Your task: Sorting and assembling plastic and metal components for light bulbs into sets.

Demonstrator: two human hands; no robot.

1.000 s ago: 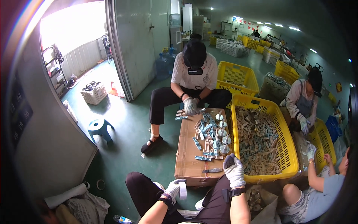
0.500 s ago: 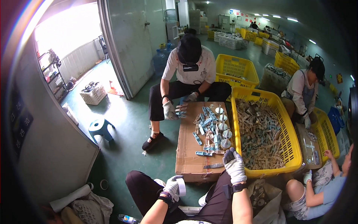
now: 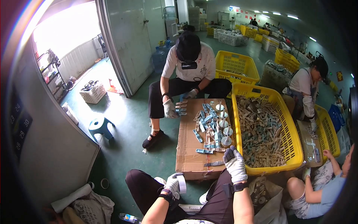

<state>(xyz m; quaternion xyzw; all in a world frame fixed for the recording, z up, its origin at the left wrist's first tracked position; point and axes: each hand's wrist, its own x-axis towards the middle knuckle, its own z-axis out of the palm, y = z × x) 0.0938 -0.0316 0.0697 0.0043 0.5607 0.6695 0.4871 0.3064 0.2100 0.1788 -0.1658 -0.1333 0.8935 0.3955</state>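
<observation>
My left hand (image 3: 173, 183), in a white glove, is closed around a white roll of tape (image 3: 182, 184) above my left thigh. My gloved right hand (image 3: 235, 167) is near the front right corner of the cardboard box (image 3: 188, 149), beside the yellow crate. Its grey-tipped fingers are bent together; what they hold, if anything, is hidden. Several blue and beige clothes pegs (image 3: 207, 123) are scattered on the box. White round pieces with upright stems (image 3: 226, 140) stand in a row along its right side. A flat grey strip (image 3: 214, 163) lies near the front edge.
A yellow crate (image 3: 301, 149) full of pegs stands right of the box. Across from me, a gloved co-worker's hand (image 3: 170, 109) holds pegs (image 3: 181, 108). Two other people sit at the right. A blue stool (image 3: 100, 128) and a sack (image 3: 274, 198) are nearby.
My hands have hardly moved, and the view has shifted slightly. The co-worker in the dark cap at the right has raised their head and moved an arm.
</observation>
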